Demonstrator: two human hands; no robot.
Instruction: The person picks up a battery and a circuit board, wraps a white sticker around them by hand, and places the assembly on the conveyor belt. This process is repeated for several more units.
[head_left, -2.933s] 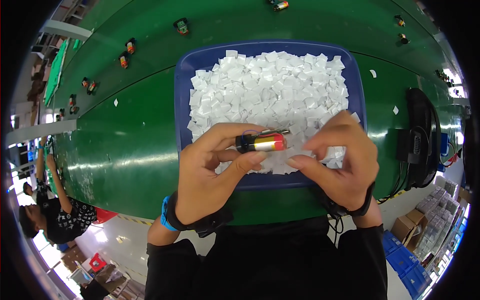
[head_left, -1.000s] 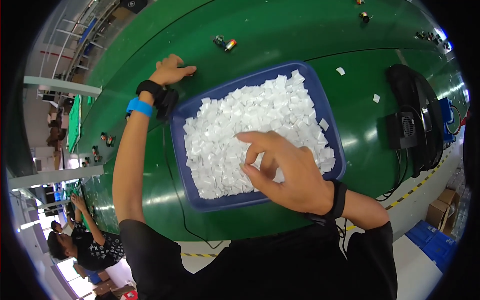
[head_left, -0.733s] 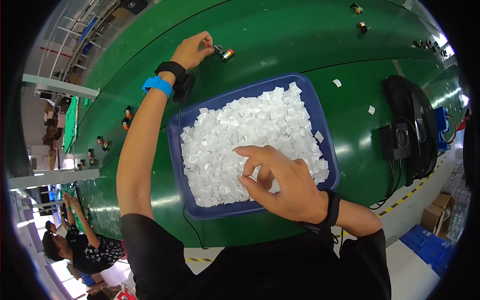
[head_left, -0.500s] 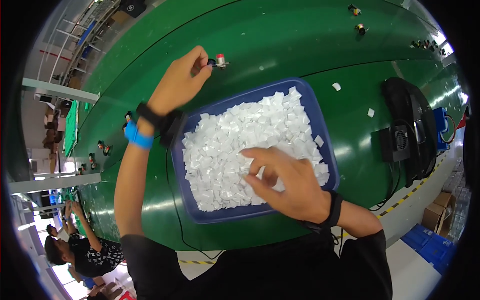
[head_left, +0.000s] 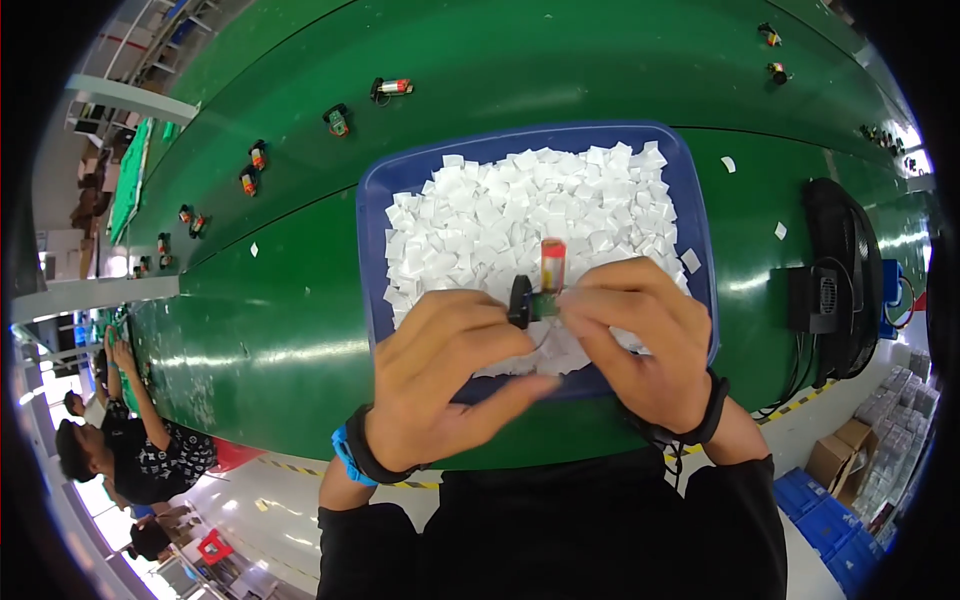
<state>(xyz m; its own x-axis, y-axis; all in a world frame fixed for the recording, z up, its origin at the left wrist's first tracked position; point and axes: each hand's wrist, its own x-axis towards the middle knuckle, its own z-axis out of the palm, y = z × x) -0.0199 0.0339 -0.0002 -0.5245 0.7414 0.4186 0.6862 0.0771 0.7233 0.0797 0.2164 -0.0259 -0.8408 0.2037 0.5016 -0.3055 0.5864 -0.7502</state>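
Observation:
A small electronic assembly (head_left: 546,304) with a red-ended cylindrical battery, a green circuit board and a black round part is held between my hands over the tray. My left hand (head_left: 440,365) has its fingers against the black round part, its thumb stretched below and blurred. With pinched fingertips, my right hand (head_left: 645,335) grips the board side; whether a white piece is also in that pinch is hidden. Under both hands, small white square pieces (head_left: 530,200) heap in a blue tray (head_left: 368,230).
More battery assemblies (head_left: 392,88) lie along the green table (head_left: 280,350) to the left and at the far right. A black bag-like thing (head_left: 842,280) and a black box (head_left: 812,300) with cables sit right of the tray. A person (head_left: 140,440) works at far left.
My left hand has come back from beyond the tray, bringing the assembly in to my right hand. My right hand has lifted off the white pieces and meets it. The view has shifted slightly.

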